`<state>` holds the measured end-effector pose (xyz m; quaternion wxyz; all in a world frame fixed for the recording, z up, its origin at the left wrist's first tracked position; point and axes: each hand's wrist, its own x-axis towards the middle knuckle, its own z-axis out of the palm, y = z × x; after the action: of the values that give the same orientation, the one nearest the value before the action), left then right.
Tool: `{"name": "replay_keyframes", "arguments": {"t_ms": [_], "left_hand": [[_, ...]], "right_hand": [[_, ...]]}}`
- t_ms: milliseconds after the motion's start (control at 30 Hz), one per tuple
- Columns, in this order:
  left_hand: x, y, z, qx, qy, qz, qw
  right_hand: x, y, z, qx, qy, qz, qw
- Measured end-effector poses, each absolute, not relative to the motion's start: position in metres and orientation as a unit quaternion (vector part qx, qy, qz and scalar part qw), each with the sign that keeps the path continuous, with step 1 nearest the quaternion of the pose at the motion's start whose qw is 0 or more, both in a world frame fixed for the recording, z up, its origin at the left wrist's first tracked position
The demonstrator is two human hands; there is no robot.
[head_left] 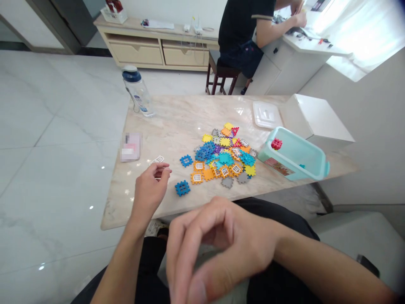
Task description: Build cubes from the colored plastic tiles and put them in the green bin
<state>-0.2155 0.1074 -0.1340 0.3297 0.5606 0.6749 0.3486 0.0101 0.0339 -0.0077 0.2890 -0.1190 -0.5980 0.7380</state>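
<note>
My left hand is over the left part of the table, its fingers curled in towards the thumb. Something white shows under the fingers, too little to name. Just beyond them lies a white window insert. Close up, my right hand is raised in front of the table's near edge, fingers bent down and thumb drawn against them. Its fingertips are blurred and partly cut off. Two blue notched square pieces, a nearer one and a farther one, lie right of my left hand, beside a pile of coloured interlocking pieces.
A mint-green bin holds a red block. Behind it are a clear lid and a white box. A water bottle and a pink packet stand at the left. Another person sits at a far counter.
</note>
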Motion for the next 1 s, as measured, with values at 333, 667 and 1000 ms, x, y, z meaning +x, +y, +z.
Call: {"name": "replay_keyframes", "arguments": {"t_ms": [333, 667, 1000], "left_hand": [[-0.227, 0.095, -0.122, 0.487, 0.631, 0.436, 0.417], [-0.239, 0.092, -0.114, 0.381, 0.589, 0.464, 0.541], [-0.243, 0.084, -0.123, 0.374, 0.613, 0.527, 0.455]], "right_hand": [[0.011, 0.176, -0.123, -0.538, -0.82, 0.188, 0.049], [-0.05, 0.174, -0.177, -0.605, -0.79, 0.08, -0.065], [-0.047, 0.174, -0.152, -0.6, -0.793, 0.108, -0.002]]}}
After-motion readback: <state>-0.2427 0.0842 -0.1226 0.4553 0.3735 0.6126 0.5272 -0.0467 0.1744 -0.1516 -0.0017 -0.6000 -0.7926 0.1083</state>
